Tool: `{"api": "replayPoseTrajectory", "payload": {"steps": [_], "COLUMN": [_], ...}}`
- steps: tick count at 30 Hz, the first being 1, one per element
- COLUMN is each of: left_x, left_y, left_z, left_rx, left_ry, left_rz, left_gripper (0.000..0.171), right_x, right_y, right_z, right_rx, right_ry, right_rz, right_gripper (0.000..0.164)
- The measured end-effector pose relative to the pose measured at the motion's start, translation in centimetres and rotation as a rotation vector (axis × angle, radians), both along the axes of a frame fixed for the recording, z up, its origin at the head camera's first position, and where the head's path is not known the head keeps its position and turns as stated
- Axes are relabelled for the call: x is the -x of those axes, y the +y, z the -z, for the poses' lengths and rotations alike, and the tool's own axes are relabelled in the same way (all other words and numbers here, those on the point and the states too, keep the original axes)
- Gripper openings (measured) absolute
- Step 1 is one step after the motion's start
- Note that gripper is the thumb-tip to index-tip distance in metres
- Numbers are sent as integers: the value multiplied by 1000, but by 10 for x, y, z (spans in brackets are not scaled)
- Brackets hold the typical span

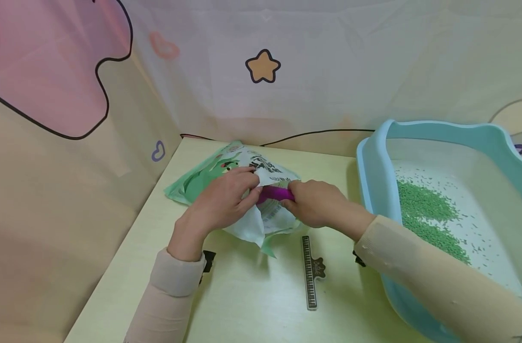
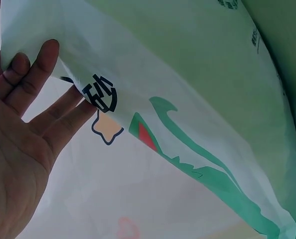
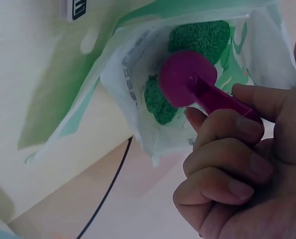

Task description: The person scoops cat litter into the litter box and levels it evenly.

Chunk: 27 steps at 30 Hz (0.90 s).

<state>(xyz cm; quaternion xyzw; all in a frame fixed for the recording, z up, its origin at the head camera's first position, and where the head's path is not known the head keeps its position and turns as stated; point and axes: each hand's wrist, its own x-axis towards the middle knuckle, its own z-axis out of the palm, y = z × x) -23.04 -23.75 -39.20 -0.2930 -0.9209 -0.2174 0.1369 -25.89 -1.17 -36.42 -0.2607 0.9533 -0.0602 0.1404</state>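
A white and green printed plastic bag (image 1: pixel 203 178) of cat litter lies on the table with its torn mouth toward the right. At that mouth my left hand (image 1: pixel 222 200) pinches the upper edge of the film; its fingers also show against the bag in the left wrist view. My right hand (image 1: pixel 318 202) grips the handle of a purple scoop (image 3: pixel 188 77). The scoop's round bowl is at the bag's opening. Behind it, green litter pellets (image 3: pixel 200 42) show inside the bag. Whether the bowl holds any pellets is hidden.
On the right stands a light blue litter box (image 1: pixel 374 171) with green pellets (image 1: pixel 428 205) spread on its floor. A ruler-like clip with a dark tab (image 1: pixel 310 274) lies on the table (image 1: pixel 248 305) before the bag. Printed cloth (image 1: pixel 321 71) hangs behind.
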Motion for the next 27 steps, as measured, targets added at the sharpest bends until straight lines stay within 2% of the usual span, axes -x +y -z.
{"api": "replayPoseTrajectory", "payload": {"steps": [13,22,27], "left_x": [0,2,2], "left_y": [-2,1,1], "left_z": [1,3,4], "left_rx": [-43,-64,-63], "left_ry": [9,10,23], "left_rz": [37,65,80], "left_gripper": [28,29,28], "right_x": [7,11,14], "right_y": [-26,-39,-50], "right_z": [22,38,40], "right_rx": [-1,30,-4], "right_ry": [-7,-16,-7], "right_rz": [9,-67,-100], "right_gripper": [32,51,48]}}
